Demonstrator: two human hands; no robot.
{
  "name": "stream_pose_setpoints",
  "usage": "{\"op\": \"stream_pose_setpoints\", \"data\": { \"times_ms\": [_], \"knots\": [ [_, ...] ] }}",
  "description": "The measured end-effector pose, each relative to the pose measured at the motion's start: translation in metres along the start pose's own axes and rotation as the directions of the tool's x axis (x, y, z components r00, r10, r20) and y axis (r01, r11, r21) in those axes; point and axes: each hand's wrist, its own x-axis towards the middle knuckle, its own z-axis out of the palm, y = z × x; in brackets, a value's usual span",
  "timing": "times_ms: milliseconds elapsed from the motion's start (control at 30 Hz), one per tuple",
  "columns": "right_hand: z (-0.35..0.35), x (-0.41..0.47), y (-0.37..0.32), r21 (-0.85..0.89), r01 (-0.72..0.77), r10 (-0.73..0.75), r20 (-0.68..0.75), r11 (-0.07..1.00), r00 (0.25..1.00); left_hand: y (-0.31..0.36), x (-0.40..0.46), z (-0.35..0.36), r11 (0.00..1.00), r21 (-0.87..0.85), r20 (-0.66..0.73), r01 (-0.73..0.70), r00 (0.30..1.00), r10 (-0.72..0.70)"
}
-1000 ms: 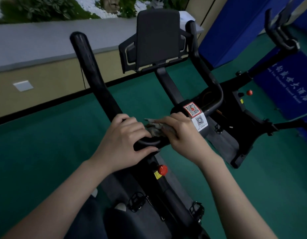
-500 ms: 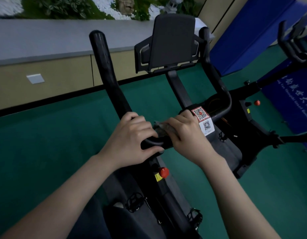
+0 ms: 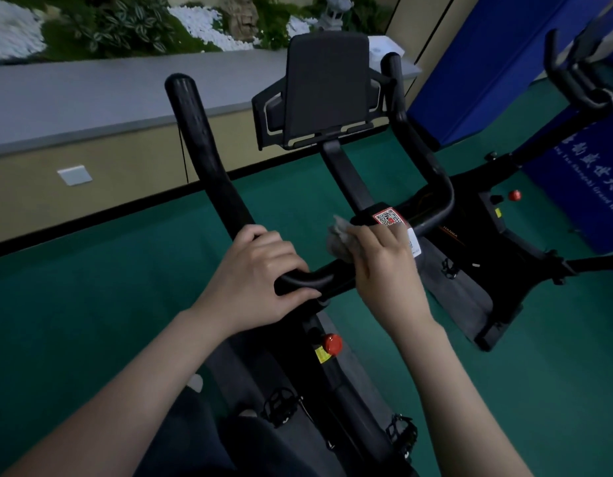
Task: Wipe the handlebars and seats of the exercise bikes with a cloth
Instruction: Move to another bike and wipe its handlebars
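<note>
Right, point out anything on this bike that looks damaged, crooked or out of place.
Nothing stands out. The handlebar looks intact, the tablet holder sits upright, and the QR sticker lies flat on the stem. The left hand grips the bar while the right hand presses the cloth against it.

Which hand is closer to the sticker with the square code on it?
The right hand. It holds the cloth just below the code sticker, its fingers almost touching it. The left hand grips the handlebar farther left, clearly apart from the sticker.
</note>
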Motion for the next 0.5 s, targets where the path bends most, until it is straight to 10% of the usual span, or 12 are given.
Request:
{"op": "stream_pose_setpoints", "data": {
  "times_ms": [500],
  "knots": [
    [-0.004, -0.018, -0.008, 0.594, -0.243, 0.360, -0.084, 0.767, 0.929, 0.018, -0.012, -0.021, 0.996, 0.059, -0.020, 0.063, 0.998, -0.062]
  ]
}}
